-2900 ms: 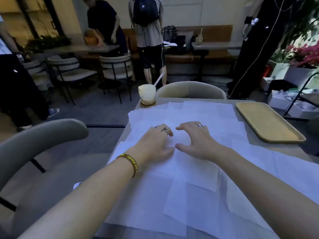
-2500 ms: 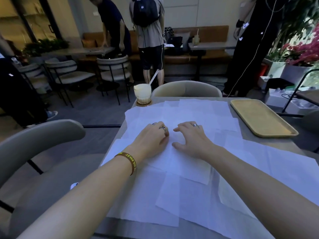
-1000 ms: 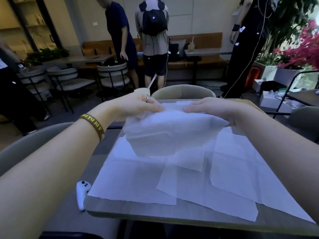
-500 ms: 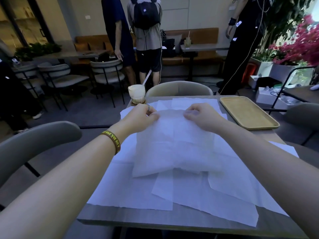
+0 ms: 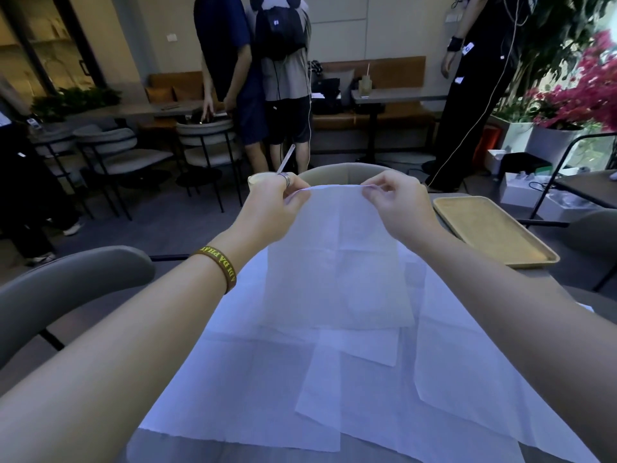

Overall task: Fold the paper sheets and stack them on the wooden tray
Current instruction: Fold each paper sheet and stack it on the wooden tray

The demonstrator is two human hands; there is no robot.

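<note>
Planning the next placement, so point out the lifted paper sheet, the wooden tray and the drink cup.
lifted paper sheet (image 5: 337, 262): head view, middle of the hanging sheet.
wooden tray (image 5: 487, 228): head view, bare floor.
drink cup (image 5: 256, 181): head view, visible part near the rim.

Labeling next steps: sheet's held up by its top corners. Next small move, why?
Probably lower the pinched top edge onto the near edge, folding the sheet in half: left hand and right hand pinch its upper corners, it hangs unfolded, and no folded sheet lies on the wooden tray.
</note>
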